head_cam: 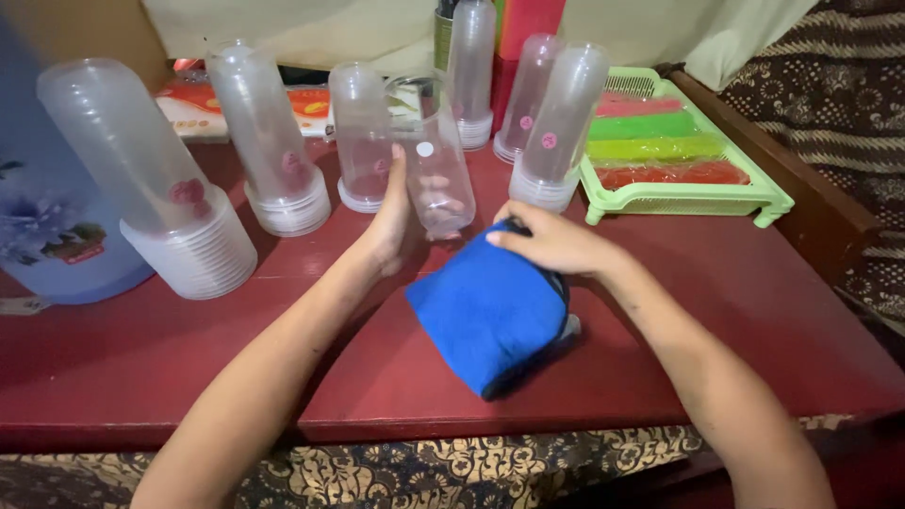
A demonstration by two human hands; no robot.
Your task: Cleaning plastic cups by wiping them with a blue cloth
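— Holding one clear plastic cup (436,160) in the left hand (394,221), is that right?

— Yes, its fingers are wrapped round the cup's side, the thumb up along the wall. The cup is lifted off the counter (716,311), above its middle and toward the far edge.

— And the right hand (556,240)?

— Its fingers are curled down and pinching the top of a folded blue cloth (488,306), which rests on the counter near the front edge.

— Which way does the cup point?

— Its long axis runs nearly upright, leaning slightly; the rim is at the top, toward the far edge, and the closed base points down toward the cloth.

— How far along does the work look?

— Early or midway, I would judge. Several tall stacks of cups (273,132) stand mouth-down along the far edge and the far left corner, and only this one is out in the hand. The cloth is not touching the cup, so no wiping is under way.

— Anything else nearby?

— A green tray (683,198) with coloured strips sits at the far right corner, and a blue container (47,217) at the left edge.
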